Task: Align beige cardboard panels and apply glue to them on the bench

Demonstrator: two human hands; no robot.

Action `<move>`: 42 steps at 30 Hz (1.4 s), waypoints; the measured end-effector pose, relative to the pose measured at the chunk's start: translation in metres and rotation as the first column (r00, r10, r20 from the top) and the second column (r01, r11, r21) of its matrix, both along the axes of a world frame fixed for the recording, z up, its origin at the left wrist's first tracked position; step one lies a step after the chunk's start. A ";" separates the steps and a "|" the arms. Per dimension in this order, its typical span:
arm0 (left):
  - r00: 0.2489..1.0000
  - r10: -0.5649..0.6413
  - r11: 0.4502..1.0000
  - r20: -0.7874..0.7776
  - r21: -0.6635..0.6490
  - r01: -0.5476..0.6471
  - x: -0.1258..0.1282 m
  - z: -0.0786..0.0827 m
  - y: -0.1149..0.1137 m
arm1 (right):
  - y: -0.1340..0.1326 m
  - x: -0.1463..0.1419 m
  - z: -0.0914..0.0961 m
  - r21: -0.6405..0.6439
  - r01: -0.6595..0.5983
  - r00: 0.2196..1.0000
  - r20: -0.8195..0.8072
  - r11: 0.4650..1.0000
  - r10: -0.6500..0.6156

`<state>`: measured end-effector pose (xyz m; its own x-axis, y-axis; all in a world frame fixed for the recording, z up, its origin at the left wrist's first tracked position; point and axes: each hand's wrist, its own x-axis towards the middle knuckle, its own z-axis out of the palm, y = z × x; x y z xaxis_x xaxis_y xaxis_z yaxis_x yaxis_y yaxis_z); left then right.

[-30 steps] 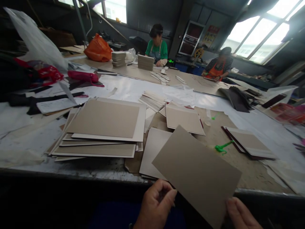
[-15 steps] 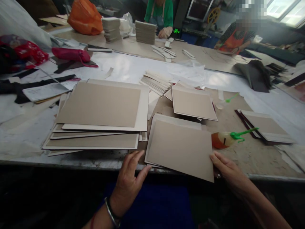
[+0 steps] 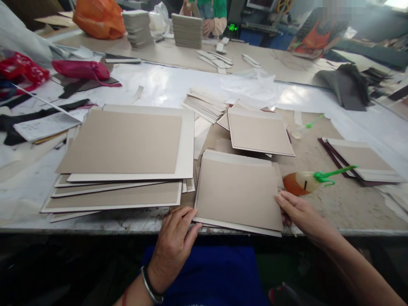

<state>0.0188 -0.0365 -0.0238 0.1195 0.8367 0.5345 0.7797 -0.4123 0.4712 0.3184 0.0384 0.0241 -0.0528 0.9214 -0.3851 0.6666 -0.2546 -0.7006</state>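
Observation:
A grey cardboard sheet (image 3: 237,191) lies on a white sheet at the table's near edge, straight in front of me. My left hand (image 3: 174,240) rests at its lower left corner, fingers stretched out and touching the edge. My right hand (image 3: 298,214) touches the sheet's right edge near the lower corner, fingers extended. Just beyond my right hand lies a glue bottle (image 3: 302,182) with an orange base and a green nozzle.
A big stack of grey and white boards (image 3: 124,157) lies to the left. Another board (image 3: 259,134) sits behind, more (image 3: 360,163) at the right. Two other people (image 3: 212,17) work at the table's far side beside piled boards (image 3: 186,29). An orange bag (image 3: 98,19) stands far left.
The grey sheet, held tilted in the air a second ago, has been laid flat on the white sheet. Both hands have opened and shifted to its edges. The view has tipped downward.

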 end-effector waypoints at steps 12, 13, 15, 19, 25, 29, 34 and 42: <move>0.986 -0.125 0.989 -0.114 0.064 0.133 -0.006 -0.004 0.003 | 0.003 -0.002 -0.003 0.043 -0.145 0.976 0.169 0.988 0.136; 0.983 -0.135 0.987 -0.123 0.069 0.145 -0.007 -0.004 0.003 | 0.003 -0.003 -0.001 0.041 -0.155 0.973 0.180 0.987 0.145; 0.971 -0.171 0.980 -0.169 0.072 0.185 -0.010 -0.007 0.004 | 0.003 -0.004 0.001 0.038 -0.147 0.971 0.195 0.988 0.137; 0.939 -0.237 0.958 -0.250 0.103 0.269 -0.017 -0.015 0.006 | 0.002 -0.005 0.003 0.043 -0.125 0.967 0.229 0.991 0.112; 0.938 -0.266 0.956 -0.222 0.066 0.287 -0.021 -0.025 0.006 | 0.001 -0.006 0.002 0.069 -0.138 0.953 0.282 0.988 0.114; 0.959 -0.234 0.969 -0.159 0.048 0.244 -0.019 -0.025 0.008 | 0.000 -0.006 0.001 0.084 -0.168 0.934 0.331 0.982 0.131; 0.954 -0.234 0.968 -0.189 0.048 0.247 -0.020 -0.024 0.007 | 0.000 -0.005 -0.003 0.118 -0.212 0.906 0.396 0.970 0.150; 0.942 -0.235 0.969 -0.238 0.021 0.247 -0.026 -0.030 0.006 | 0.003 -0.004 -0.004 0.088 -0.257 0.871 0.452 0.962 0.192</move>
<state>-0.0070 -0.0304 -0.0537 0.4400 0.7404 0.5081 0.7392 -0.6199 0.2632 0.3145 0.0411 0.0197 -0.1220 0.9509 -0.2843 0.9393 0.0181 -0.3425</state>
